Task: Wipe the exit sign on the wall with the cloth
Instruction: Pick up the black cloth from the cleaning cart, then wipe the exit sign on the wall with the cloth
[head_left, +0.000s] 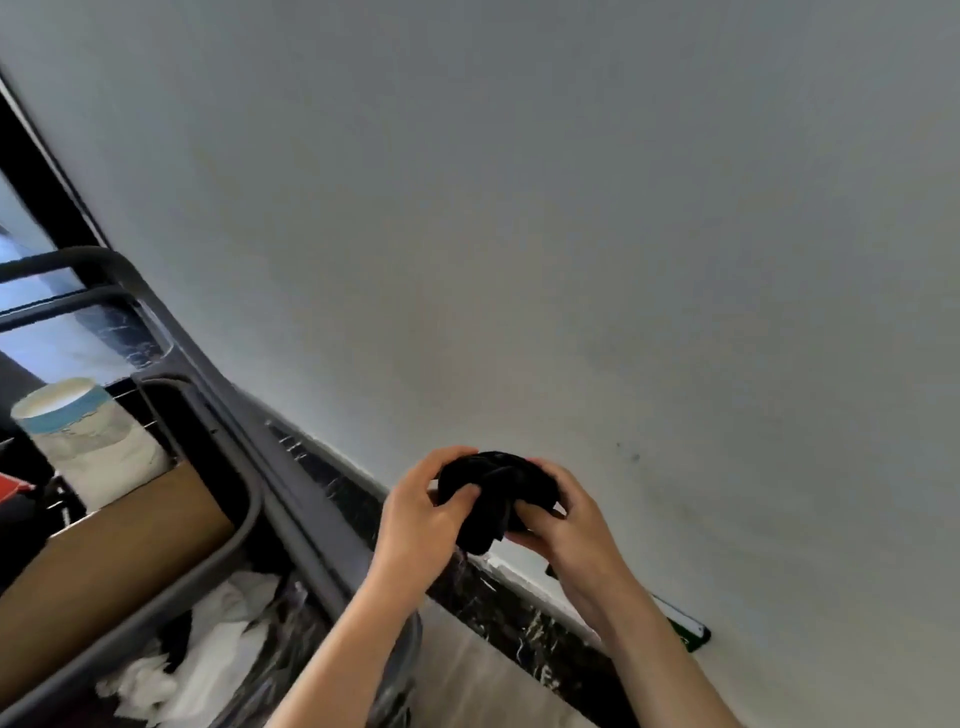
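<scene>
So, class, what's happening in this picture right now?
A person holds a bunched black cloth in both hands, the left hand and right hand, close to a white wall. A green sign sits low on the wall, partly hidden behind the right forearm. The cloth isn't touching it yet. A grey cart stands to the left.

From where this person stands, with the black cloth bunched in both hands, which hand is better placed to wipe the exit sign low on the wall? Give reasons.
Right. The right hand already grips the cloth, and the green exit sign shows just past its forearm, low on the wall. The left hand is farther from it, nearer the cart.
</scene>
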